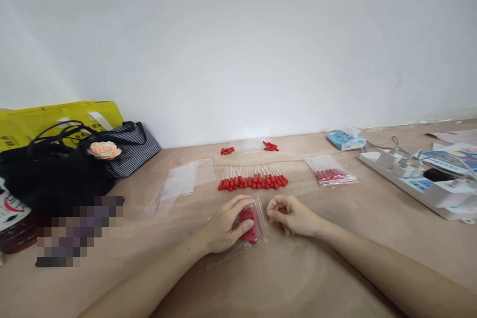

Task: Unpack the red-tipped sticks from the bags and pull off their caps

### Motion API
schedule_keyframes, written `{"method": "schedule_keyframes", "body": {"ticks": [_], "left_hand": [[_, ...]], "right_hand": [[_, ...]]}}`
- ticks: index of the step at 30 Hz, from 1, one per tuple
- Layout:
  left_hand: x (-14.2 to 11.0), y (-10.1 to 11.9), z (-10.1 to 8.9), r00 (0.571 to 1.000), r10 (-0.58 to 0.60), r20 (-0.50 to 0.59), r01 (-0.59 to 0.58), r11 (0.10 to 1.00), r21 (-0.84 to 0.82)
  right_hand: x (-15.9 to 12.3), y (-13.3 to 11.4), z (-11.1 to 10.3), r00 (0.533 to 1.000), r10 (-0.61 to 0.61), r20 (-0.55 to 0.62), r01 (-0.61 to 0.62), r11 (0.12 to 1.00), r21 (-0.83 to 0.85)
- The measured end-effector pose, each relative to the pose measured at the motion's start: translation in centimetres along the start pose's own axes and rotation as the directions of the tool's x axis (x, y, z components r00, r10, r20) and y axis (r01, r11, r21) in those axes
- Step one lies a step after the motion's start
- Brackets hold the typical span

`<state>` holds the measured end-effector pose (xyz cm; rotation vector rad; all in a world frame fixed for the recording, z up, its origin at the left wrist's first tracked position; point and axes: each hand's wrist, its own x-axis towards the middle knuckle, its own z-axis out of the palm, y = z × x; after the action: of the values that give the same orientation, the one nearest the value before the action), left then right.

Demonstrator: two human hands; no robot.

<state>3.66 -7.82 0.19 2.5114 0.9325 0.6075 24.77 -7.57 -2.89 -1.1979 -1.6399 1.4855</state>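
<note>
My left hand (229,226) is closed on a clear zip bag (261,218) that lies tilted on the table, with red-headed sticks (249,226) inside. Its thumb presses on the front of the bag and its fingers reach over the top left. Just right of the bag's zip edge, my right hand (290,214) has its fingers curled in, thumb against the fingertips; nothing shows between them. Beyond both hands, a row of white sticks with red heads (253,181) is laid out side by side, heads toward me.
Flat clear bags (184,179) lie to the left. A filled zip bag (331,171) rests at right. Small red piles (227,150) sit near the wall. A tissue pack (346,140) and a power strip (413,181) with chargers stand right; a striped bag (130,149) stands left.
</note>
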Motion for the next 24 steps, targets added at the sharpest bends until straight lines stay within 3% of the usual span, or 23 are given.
{"method": "schedule_keyframes", "body": {"ticks": [6, 11, 18, 24], "left_hand": [[1.0, -0.3, 0.1, 0.999, 0.047, 0.015, -0.047, 0.999, 0.007], [1.9, -0.2, 0.6, 0.997, 0.07, 0.037, -0.072, 0.996, 0.057], [2.3, -0.4, 1.3, 0.995, 0.096, 0.019, -0.097, 0.995, 0.025], [2.2, -0.8, 1.4, 0.991, 0.132, 0.036, -0.132, 0.991, -0.001]], "right_hand": [[-0.1, 0.6, -0.3, 0.969, -0.245, -0.034, 0.232, 0.949, -0.212], [-0.8, 0.2, 0.3, 0.908, -0.419, -0.017, 0.379, 0.838, -0.391], [-1.2, 0.5, 0.3, 0.79, -0.589, 0.167, 0.557, 0.578, -0.596], [-1.1, 0.5, 0.5, 0.668, -0.701, 0.251, 0.549, 0.236, -0.802]]}}
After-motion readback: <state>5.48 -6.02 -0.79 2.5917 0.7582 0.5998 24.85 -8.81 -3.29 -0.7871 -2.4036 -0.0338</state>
